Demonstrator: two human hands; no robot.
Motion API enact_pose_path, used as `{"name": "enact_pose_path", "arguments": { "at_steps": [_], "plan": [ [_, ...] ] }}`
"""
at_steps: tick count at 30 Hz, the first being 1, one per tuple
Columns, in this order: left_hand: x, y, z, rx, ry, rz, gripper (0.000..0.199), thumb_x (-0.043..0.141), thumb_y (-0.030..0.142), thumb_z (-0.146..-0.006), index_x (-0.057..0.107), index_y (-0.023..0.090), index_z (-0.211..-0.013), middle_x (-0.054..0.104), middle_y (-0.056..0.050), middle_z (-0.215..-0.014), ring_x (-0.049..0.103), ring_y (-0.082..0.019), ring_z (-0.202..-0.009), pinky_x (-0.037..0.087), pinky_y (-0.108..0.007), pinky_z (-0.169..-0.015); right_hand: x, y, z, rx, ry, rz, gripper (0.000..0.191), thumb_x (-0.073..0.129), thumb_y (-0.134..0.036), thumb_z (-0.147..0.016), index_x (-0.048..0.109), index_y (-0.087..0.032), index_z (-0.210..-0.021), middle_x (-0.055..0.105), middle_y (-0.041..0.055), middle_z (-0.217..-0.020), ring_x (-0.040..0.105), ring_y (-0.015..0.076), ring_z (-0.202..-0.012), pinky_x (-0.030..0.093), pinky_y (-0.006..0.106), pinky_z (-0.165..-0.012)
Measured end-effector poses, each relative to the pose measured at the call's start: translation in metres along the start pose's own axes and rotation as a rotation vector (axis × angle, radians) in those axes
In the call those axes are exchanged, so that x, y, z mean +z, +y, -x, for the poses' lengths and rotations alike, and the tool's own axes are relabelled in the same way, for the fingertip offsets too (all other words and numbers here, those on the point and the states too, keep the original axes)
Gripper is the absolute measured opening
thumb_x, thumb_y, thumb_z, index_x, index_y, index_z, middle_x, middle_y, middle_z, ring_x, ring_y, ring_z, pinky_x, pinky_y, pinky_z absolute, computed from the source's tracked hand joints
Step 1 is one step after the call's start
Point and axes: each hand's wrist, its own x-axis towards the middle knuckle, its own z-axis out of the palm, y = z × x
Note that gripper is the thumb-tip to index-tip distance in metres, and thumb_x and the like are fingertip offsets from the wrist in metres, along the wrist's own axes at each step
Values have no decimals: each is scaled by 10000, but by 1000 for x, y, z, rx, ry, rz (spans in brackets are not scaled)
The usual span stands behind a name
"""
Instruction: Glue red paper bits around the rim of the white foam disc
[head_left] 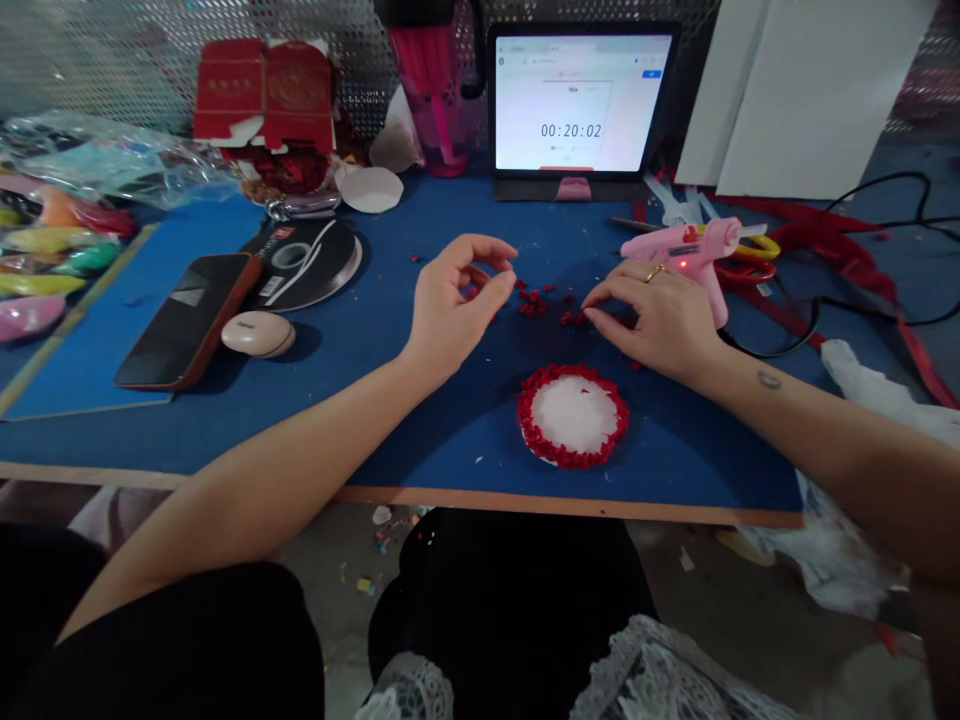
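A round white disc [576,412] edged with small crumpled red pieces [531,440] lies flat near the table's front edge, touched by neither hand. Behind it is a loose pile of small red pieces [532,303]. My left hand [457,310] is just left of the pile, fingers curled and thumb tip close to the fingertips; whatever they pinch is too small to make out. From the right, my right hand [656,315] reaches in, thumb and forefinger closed at a small red piece [572,318]. A pink glue gun [679,250] with a lit red light lies just behind my right hand.
A tablet [581,110] showing a timer stands at the back beside a pink tumbler [435,95]. To the left lie a phone [184,320], a beige case [259,334] and a ribbon spool [307,262]. Scissors [750,268], red ribbon [855,260] and a black cord [795,345] lie right.
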Motion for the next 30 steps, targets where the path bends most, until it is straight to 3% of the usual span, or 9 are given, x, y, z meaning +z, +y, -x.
{"name": "enact_pose_path", "arguments": {
  "at_steps": [4, 13, 19, 23, 30],
  "plan": [
    [2, 5, 3, 32, -50, -86, 159, 529, 269, -900, 598, 204, -1028, 655, -33, -964, 582, -102, -717, 452, -207, -568, 2, -3, 1, -54, -49, 9, 200, 576, -357, -912, 723, -266, -1012, 680, 58, -1042, 621, 249, -943, 461, 388, -798],
    [0, 10, 4, 50, -68, -98, 134, 543, 251, -897, 632, 188, -974, 682, -35, -973, 608, -103, -744, 470, -202, -583, 1, -3, 1, -22, -15, 36, 147, 600, -298, -889, 724, -235, -840, 695, 52, -1018, 647, 262, -918, 483, 427, -820],
    [1, 14, 5, 141, -123, -63, 112, 609, 210, -861, 694, 154, -908, 711, -26, -884, 606, -91, -701, 478, -206, -635, -6, -7, -4, 45, 79, -228, 101, 628, -296, -875, 707, -246, -836, 700, 58, -914, 652, 238, -881, 509, 413, -800],
    [8, 17, 6, 151, -203, -62, 141, 646, 274, -848, 731, 165, -876, 724, -20, -846, 635, -109, -736, 455, -198, -606, -6, -10, -5, 27, 104, -405, 72, 664, -296, -849, 690, -238, -816, 684, 49, -841, 643, 215, -818, 509, 382, -735],
    [15, 20, 9, 225, -225, -26, 115, 640, 239, -844, 719, 156, -853, 710, -9, -790, 632, -96, -700, 456, -186, -596, -9, -22, -1, -33, 108, -407, 66, 646, -273, -855, 663, -242, -798, 669, 28, -830, 631, 196, -791, 496, 367, -732]
  ]
}}
